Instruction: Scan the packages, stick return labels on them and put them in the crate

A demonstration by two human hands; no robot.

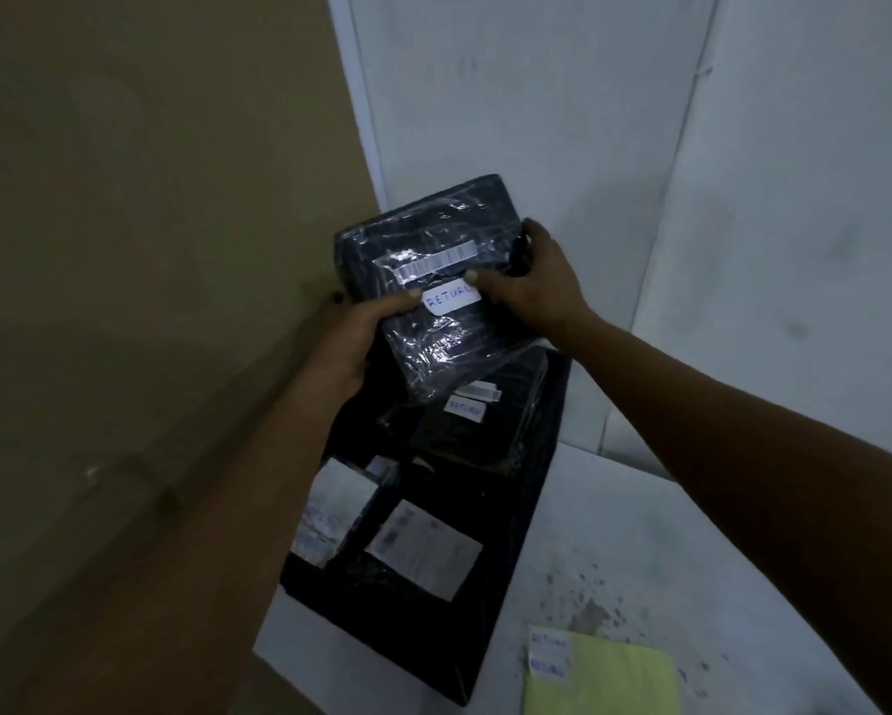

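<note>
A dark package (433,240) wrapped in shiny plastic is held up over the black crate (531,487). It carries a barcode strip (436,264) and a white label reading RETURN (451,299). My left hand (361,332) grips its lower left edge, thumb by the label. My right hand (529,281) grips its right side, thumb on the label's upper right corner. Inside the crate lies another wrapped package (464,430) with its own return label, plus dark parcels with white shipping labels (425,552).
A yellow backing sheet (608,678) with two return stickers (549,655) lies on the white surface (691,549) at lower right. A brown wall or board (149,224) fills the left side. White panels (562,95) stand behind the crate.
</note>
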